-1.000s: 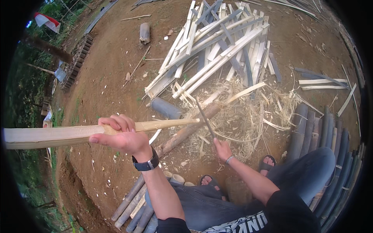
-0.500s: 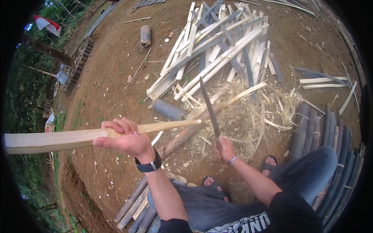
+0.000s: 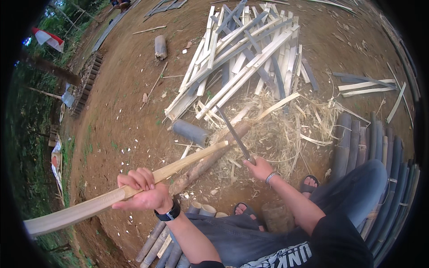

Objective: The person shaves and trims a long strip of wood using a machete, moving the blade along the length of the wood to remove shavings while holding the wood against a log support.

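Observation:
My left hand (image 3: 145, 192) is wrapped round a long pale bamboo slat (image 3: 80, 216). The slat slants from the lower left up to the right, its tip close to a log (image 3: 196, 172) on the ground. In my right hand (image 3: 260, 170) is the handle of a machete (image 3: 234, 134), its dark blade pointing up and to the left. The blade crosses just right of the slat's tip; whether they touch I cannot tell. Thin shavings (image 3: 281, 129) lie heaped beyond the blade and around the log.
A big pile of split bamboo strips (image 3: 241, 58) lies ahead. A dark bamboo section (image 3: 190, 131) rests left of the shavings, and another short piece (image 3: 160, 48) stands farther off. Bamboo poles (image 3: 389, 187) line my right side; cut bamboo tubes (image 3: 154, 241) lie by my left leg.
My left hand has moved lower, and the slat now tilts, its far-left end down. The machete has swung leftward and leans more. The whole view has shifted slightly.

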Tool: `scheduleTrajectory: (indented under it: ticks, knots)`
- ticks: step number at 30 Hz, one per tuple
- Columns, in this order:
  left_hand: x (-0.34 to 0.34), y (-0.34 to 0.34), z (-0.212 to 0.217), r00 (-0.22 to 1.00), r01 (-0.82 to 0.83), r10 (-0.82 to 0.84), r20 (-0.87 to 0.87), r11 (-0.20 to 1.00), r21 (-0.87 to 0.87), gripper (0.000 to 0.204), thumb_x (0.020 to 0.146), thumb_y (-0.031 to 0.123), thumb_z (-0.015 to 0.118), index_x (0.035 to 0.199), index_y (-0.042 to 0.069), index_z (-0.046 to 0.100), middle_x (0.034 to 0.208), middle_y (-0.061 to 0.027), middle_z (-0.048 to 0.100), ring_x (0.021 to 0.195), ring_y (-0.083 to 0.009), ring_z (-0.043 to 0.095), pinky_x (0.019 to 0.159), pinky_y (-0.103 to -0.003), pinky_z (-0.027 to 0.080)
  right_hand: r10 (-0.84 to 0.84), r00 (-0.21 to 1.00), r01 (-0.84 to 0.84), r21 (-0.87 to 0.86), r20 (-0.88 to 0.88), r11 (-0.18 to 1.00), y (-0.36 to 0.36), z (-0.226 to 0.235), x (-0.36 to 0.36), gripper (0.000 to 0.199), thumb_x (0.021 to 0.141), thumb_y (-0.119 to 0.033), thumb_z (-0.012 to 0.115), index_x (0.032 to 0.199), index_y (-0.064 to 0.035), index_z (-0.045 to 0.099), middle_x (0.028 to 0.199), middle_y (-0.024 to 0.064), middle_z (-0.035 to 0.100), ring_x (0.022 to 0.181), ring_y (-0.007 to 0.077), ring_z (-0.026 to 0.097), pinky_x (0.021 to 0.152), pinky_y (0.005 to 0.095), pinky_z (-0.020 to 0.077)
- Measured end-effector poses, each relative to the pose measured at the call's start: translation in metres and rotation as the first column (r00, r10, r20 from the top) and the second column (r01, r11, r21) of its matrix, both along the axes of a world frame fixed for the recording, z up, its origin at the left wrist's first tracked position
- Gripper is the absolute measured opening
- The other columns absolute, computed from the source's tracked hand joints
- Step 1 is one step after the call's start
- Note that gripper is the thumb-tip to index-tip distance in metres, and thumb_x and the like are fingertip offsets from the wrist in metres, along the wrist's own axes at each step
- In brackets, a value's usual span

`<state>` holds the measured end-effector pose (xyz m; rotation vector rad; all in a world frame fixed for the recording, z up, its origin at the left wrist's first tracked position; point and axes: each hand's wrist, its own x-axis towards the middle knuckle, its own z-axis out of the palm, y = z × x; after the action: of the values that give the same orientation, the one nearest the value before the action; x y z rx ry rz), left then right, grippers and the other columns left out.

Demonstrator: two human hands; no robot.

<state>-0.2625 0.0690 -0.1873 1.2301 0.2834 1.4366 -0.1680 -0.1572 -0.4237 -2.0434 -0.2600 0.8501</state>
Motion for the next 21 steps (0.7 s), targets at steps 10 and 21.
scheduleTrajectory:
  ticks: [10, 21]
  knots:
    - [-0.021, 0.020, -0.004, 0.993, -0.121, 0.121, -0.015, 0.986, -0.111, 0.063, 0.085, 0.074, 0.025, 0.064, 0.015, 0.022, 0.046, 0.0032, 0.020, 0.039, -0.0070, 0.017, 0.038, -0.020, 0.014, 0.075, 0.980, -0.075, 0.009, -0.182, 0.997, 0.032, -0.067, -0.066, 0.081, 0.085, -0.066, 0.042, 0.060, 0.0100, 0.054, 0.058, 0.0284, 0.054, 0.062, 0.0396, 0.059, 0.063, 0.0494, 0.0428]
    - [0.007, 0.013, 0.001, 0.985, -0.163, 0.160, -0.059, 0.985, -0.050, 0.063, 0.086, 0.073, 0.026, 0.063, 0.015, 0.024, 0.045, 0.0028, 0.021, 0.038, -0.0062, 0.017, 0.037, -0.020, 0.013, -0.082, 0.970, 0.094, 0.040, -0.228, 0.995, 0.035, -0.091, -0.068, 0.072, 0.092, -0.057, 0.037, 0.050, 0.0002, 0.048, 0.043, 0.0088, 0.045, 0.043, 0.0212, 0.048, 0.049, 0.0400, 0.0394]
